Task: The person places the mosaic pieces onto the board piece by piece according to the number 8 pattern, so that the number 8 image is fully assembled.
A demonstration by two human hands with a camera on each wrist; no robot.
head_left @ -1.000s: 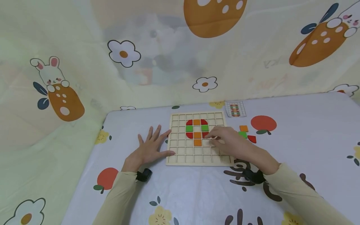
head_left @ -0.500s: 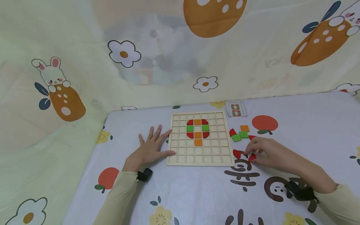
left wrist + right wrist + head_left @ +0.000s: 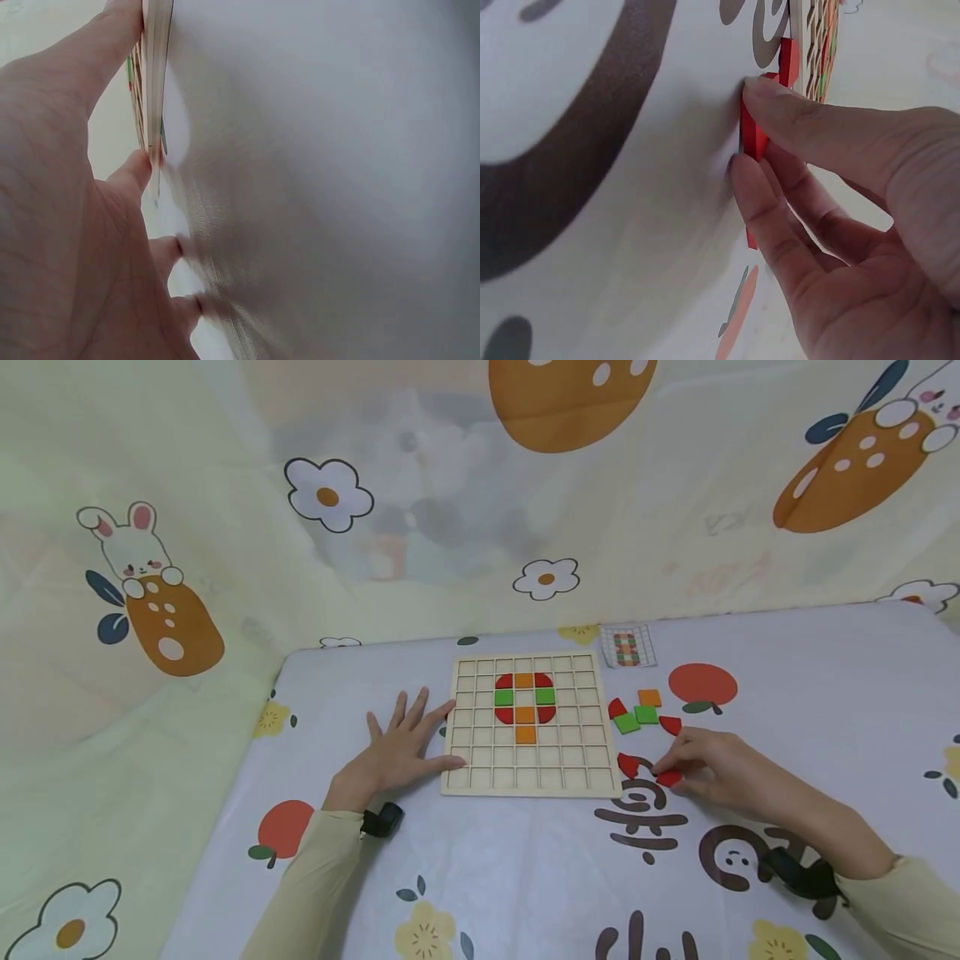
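My left hand [image 3: 390,760] lies at the left side of a wooden grid board [image 3: 483,781], fingers spread, thumb and index fingertip against its edge. In the left wrist view the thumb and index finger meet the board's side [image 3: 155,67]. On the board, red quarter-round, green [image 3: 504,697] and orange [image 3: 525,735] tiles form a ring with one orange square below. Right of the board, my right hand [image 3: 716,764] pinches a red quarter-round tile [image 3: 750,127] between thumb and fingers, down at the tablecloth. Another red tile [image 3: 627,765] lies just left of it.
Several loose tiles lie beyond the right hand: two green squares [image 3: 646,714], an orange square [image 3: 649,697] and red quarter-rounds [image 3: 617,707]. A small printed pattern card [image 3: 628,647] lies behind the board's right corner. A patterned curtain [image 3: 435,602] rises behind the table.
My right hand has left the board's tiles, uncovering the ring's lower right red piece, and moved right to the loose tiles, where it now pinches a red one. The left hand stays put.
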